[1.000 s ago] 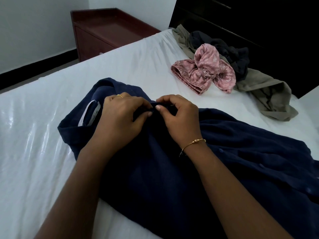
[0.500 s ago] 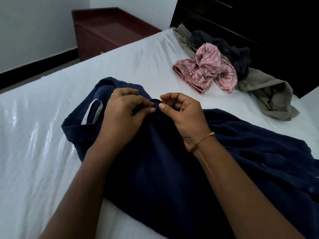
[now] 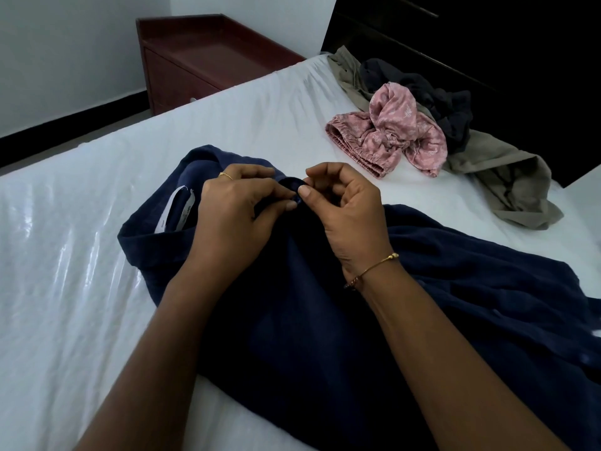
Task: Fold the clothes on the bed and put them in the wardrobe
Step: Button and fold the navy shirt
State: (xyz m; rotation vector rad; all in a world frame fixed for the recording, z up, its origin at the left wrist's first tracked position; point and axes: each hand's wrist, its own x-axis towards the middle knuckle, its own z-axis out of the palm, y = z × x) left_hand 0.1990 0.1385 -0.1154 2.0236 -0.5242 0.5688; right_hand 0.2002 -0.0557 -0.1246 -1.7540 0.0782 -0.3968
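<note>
- I'm over the dark navy button-up shirt (image 3: 325, 320), spread out on the white-sheeted bed (image 3: 81, 255).
- Left hand (image 3: 234, 216) and right hand (image 3: 344, 216) meet at the collar, fingers (image 3: 304, 193) curled in and pinching navy cloth around what looks like a button.
- By my read, I'm fastening the top before folding; no fold made yet.
- Next: finish the button, flatten the front.
- Waiting well apart: crumpled pink patterned garment (image 3: 390, 138), dark grey garment (image 3: 435, 99), khaki garment (image 3: 507, 180).
</note>
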